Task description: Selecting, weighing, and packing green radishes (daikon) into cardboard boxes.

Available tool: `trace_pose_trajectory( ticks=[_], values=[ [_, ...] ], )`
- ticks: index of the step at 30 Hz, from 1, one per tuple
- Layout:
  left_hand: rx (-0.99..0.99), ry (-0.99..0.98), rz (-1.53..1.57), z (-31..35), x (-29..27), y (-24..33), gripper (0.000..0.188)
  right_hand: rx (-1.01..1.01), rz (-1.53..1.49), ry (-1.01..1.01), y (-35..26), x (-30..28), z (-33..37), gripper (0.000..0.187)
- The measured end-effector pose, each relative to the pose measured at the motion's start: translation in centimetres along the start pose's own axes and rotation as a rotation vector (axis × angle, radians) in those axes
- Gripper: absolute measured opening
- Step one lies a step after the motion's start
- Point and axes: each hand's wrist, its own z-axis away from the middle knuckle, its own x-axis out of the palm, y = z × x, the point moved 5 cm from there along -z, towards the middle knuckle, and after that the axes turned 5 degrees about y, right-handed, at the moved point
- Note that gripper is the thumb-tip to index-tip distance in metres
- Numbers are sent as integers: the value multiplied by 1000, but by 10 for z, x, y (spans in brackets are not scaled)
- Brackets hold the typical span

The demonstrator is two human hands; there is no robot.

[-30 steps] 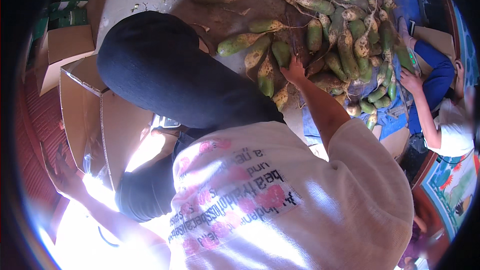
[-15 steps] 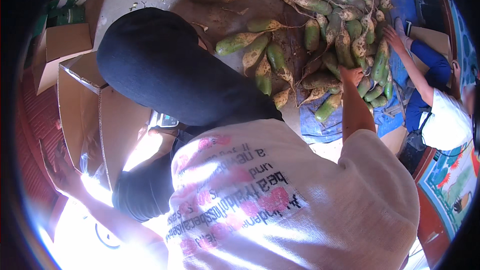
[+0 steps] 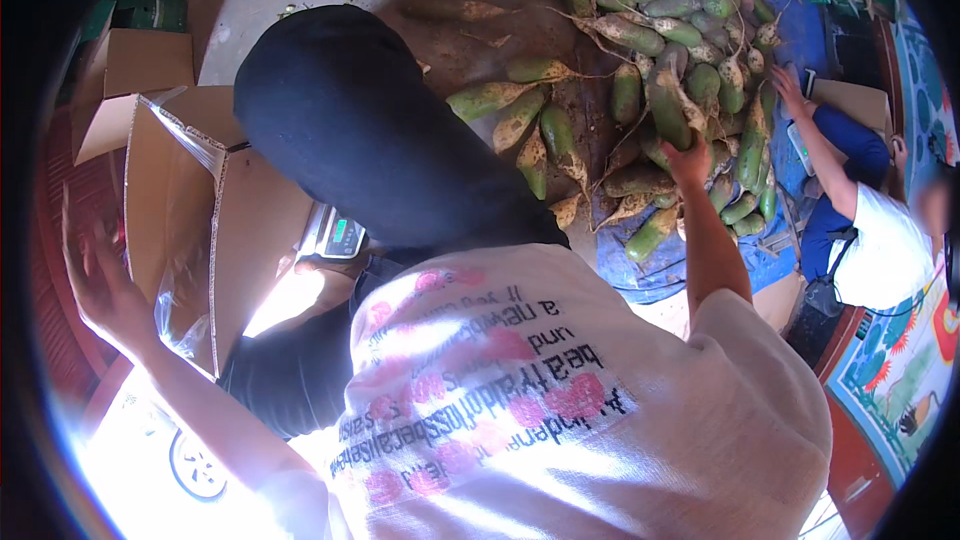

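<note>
A black cap (image 3: pixel 370 130) and a white printed shirt (image 3: pixel 560 410) fill the middle of the view. My right hand (image 3: pixel 688 158) reaches forward into a pile of green and white radishes (image 3: pixel 640 30) and is closed around one long radish (image 3: pixel 668 100), which stands up above its neighbours. My left hand (image 3: pixel 100 285) is stretched out to the left with its fingers apart and holds nothing. It hovers beside an open cardboard box (image 3: pixel 180 200) with a clear plastic liner (image 3: pixel 185 310).
A small digital scale (image 3: pixel 335 232) sits by the box. More cardboard boxes (image 3: pixel 130 70) lie at the far left. Another person in a white top (image 3: pixel 880 250) crouches at the right, one hand on the pile's edge. Blue sheeting (image 3: pixel 650 270) lies under the radishes.
My right hand has moved right across the pile and closed on a long radish, lifting its end. My left hand has stayed out by the box.
</note>
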Motion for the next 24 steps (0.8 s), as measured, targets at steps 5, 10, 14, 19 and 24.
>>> trace_pose_trajectory(
  ticks=[5,10,14,19,24],
  values=[
    [299,-113,313,-33,99,150,26,-130,-58,-593,-109,-102,-71,85],
    [393,-789,672,-1,209,248,42,-547,-32,-1011,-287,-219,-91,75],
    [45,-1053,818,34,252,276,62,-693,-626,-934,-376,-307,-71,85],
    [-171,-1048,1160,44,279,281,71,-466,-1318,-710,-385,-171,-64,73],
    [-778,-769,1294,14,300,232,35,-528,-1190,-783,-421,-147,-50,78]
  ],
)
